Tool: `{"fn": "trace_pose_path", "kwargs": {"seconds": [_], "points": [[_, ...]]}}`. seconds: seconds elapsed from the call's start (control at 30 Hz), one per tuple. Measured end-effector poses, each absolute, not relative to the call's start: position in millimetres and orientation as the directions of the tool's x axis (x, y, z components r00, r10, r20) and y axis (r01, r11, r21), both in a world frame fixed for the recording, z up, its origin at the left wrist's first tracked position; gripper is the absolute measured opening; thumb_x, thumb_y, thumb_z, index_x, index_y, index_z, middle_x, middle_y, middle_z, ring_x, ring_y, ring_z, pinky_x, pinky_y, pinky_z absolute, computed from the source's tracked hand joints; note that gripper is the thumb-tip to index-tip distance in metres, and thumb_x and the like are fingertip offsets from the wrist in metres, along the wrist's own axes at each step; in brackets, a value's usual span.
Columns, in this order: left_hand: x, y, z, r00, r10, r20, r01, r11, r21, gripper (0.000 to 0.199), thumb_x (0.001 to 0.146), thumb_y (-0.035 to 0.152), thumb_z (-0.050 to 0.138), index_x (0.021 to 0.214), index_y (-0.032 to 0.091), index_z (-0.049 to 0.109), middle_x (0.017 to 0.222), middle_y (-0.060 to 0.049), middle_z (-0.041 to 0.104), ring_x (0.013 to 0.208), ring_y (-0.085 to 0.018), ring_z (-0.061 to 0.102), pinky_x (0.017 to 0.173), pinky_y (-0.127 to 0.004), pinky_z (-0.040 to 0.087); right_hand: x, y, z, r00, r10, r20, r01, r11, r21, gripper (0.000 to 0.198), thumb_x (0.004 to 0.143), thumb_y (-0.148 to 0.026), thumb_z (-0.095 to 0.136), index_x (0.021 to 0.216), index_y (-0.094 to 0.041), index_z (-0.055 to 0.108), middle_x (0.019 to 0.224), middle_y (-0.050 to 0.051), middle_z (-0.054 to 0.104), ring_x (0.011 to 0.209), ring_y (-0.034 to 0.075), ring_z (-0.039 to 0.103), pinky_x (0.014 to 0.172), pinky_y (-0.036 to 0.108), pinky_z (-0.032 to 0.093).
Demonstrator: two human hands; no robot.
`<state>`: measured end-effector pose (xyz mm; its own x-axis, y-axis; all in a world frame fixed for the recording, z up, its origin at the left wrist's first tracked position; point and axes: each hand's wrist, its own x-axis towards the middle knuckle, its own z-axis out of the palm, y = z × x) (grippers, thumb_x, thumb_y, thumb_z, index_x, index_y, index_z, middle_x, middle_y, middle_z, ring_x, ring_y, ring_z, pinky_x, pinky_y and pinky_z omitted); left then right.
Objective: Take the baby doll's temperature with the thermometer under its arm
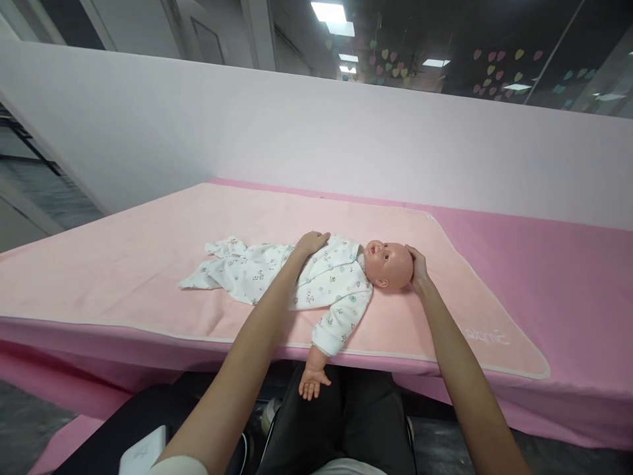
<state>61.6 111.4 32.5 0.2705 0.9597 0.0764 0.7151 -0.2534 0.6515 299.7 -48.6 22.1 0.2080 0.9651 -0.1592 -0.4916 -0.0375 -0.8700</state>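
A baby doll lies on its back across a peach mat, head to the right and legs to the left. It wears a white printed top and matching trousers whose empty-looking ends spread at the left. One doll hand hangs over the front edge of the table. My left hand rests flat on the doll's belly, fingers extended. Cupped round the crown of the doll's head is my right hand, its fingers partly hidden behind the head.
Beneath the mat a pink cloth covers the table and drapes over its front. A white partition rises along the back, with dark glass above. My legs are under the front edge; a white box-like device lies at lower left.
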Motion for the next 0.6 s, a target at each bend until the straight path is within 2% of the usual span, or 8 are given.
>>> {"fn": "trace_pose_path", "kwargs": {"seconds": [0.07,0.13,0.2,0.27,0.33,0.4,0.5,0.6], "points": [[60,110,35,0.228,0.964,0.138,0.661,-0.257,0.705,0.035,0.075,0.043,0.045,0.085,0.016,0.065,0.09,-0.009,0.067,0.086,-0.022,0.06,0.072,-0.028,0.042,297,-50,24,0.186,0.969,-0.163,-0.493,-0.051,-0.868,0.042,0.071,-0.05,0.047,0.085,-0.015,0.067,0.089,0.008,0.071,0.085,0.026,0.065,0.074,0.038,0.053],[57,103,39,0.244,0.949,0.2,0.494,-0.299,0.816,0.038,0.075,0.043,0.047,0.098,0.016,0.061,0.097,-0.008,0.065,0.083,-0.018,0.059,0.069,-0.025,0.043,297,-51,26,0.206,0.964,-0.166,-0.481,-0.048,-0.876,0.042,0.072,-0.051,0.046,0.085,-0.016,0.066,0.089,0.008,0.071,0.085,0.026,0.065,0.075,0.038,0.053],[56,91,46,0.362,0.898,0.249,0.193,-0.334,0.923,0.041,0.071,0.045,0.054,0.1,0.016,0.06,0.09,-0.007,0.064,0.073,-0.014,0.058,0.065,-0.025,0.044,296,-50,26,0.221,0.961,-0.167,-0.458,-0.049,-0.887,0.042,0.072,-0.051,0.046,0.085,-0.017,0.066,0.089,0.007,0.071,0.085,0.025,0.065,0.076,0.038,0.053],[57,75,51,0.54,0.794,0.279,-0.01,-0.326,0.945,0.041,0.066,0.045,0.06,0.094,0.015,0.062,0.078,-0.004,0.062,0.065,-0.011,0.055,0.063,-0.024,0.043,296,-50,26,0.208,0.966,-0.154,-0.434,-0.05,-0.899,0.045,0.072,-0.053,0.044,0.086,-0.016,0.066,0.091,0.008,0.07,0.087,0.025,0.065,0.076,0.038,0.053],[60,61,53,0.73,0.64,0.239,0.037,-0.386,0.922,0.039,0.061,0.042,0.067,0.09,0.015,0.064,0.076,-0.004,0.062,0.067,-0.012,0.054,0.063,-0.024,0.042,297,-50,24,0.193,0.973,-0.127,-0.4,-0.041,-0.916,0.048,0.072,-0.054,0.043,0.088,-0.016,0.066,0.092,0.008,0.07,0.087,0.026,0.065,0.075,0.037,0.052],[66,52,53,0.801,0.562,0.204,0.15,-0.518,0.842,0.038,0.054,0.039,0.073,0.084,0.016,0.067,0.076,-0.003,0.062,0.068,-0.012,0.053,0.062,-0.023,0.04,300,-48,22,0.208,0.974,-0.085,-0.332,-0.012,-0.943,0.048,0.072,-0.054,0.043,0.088,-0.015,0.067,0.091,0.008,0.07,0.087,0.025,0.065,0.074,0.036,0.052],[75,50,48,0.756,0.621,0.207,0.218,-0.538,0.814,0.033,0.058,0.042,0.069,0.078,0.016,0.067,0.07,-0.002,0.062,0.066,-0.013,0.053,0.061,-0.023,0.039,309,-44,24,0.419,0.906,0.051,-0.081,0.093,-0.992,0.036,0.068,-0.046,0.052,0.079,-0.016,0.067,0.085,0.007,0.071,0.084,0.023,0.064,0.074,0.033,0.05],[77,59,46,0.566,0.808,0.166,0.19,-0.324,0.927,0.036,0.071,0.048,0.056,0.071,0.013,0.065,0.062,-0.003,0.061,0.069,-0.017,0.055,0.062,-0.026,0.041,311,-42,37,0.594,0.743,0.308,0.284,0.164,-0.945,0.024,0.064,-0.037,0.058,0.072,-0.015,0.066,0.082,0.006,0.07,0.083,0.022,0.062,0.077,0.032,0.047]]}}
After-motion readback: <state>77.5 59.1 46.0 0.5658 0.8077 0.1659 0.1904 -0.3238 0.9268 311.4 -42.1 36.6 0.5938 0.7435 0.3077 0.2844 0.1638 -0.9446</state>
